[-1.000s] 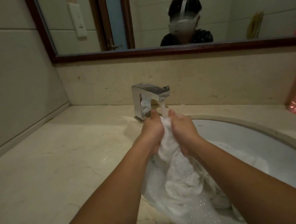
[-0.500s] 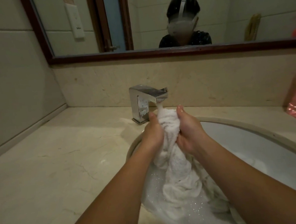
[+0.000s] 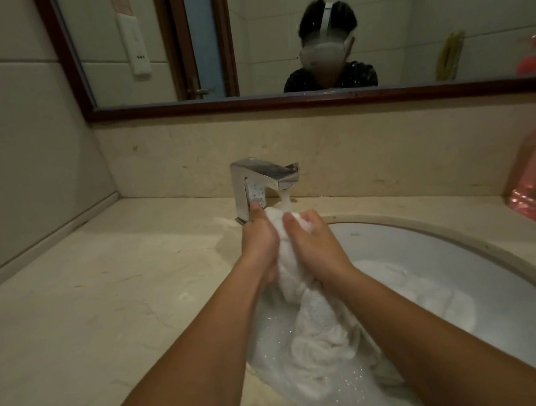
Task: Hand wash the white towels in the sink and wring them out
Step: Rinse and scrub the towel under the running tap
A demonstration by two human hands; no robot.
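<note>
Towel: the white towel [image 3: 305, 297] was bunched upright just under the faucet [image 3: 258, 184] spout, its long axis running down and away from the faucet.
Grips: left grip [image 3: 258, 239] and right grip [image 3: 313, 244] both clenched its top, side by side, equally near.
Next: a wring would likely twist about that axis.

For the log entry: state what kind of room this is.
Most likely a bathroom: a white oval sink set in a beige marble counter, a square chrome tap running water onto a white towel, and a dark wood-framed mirror above.
</note>
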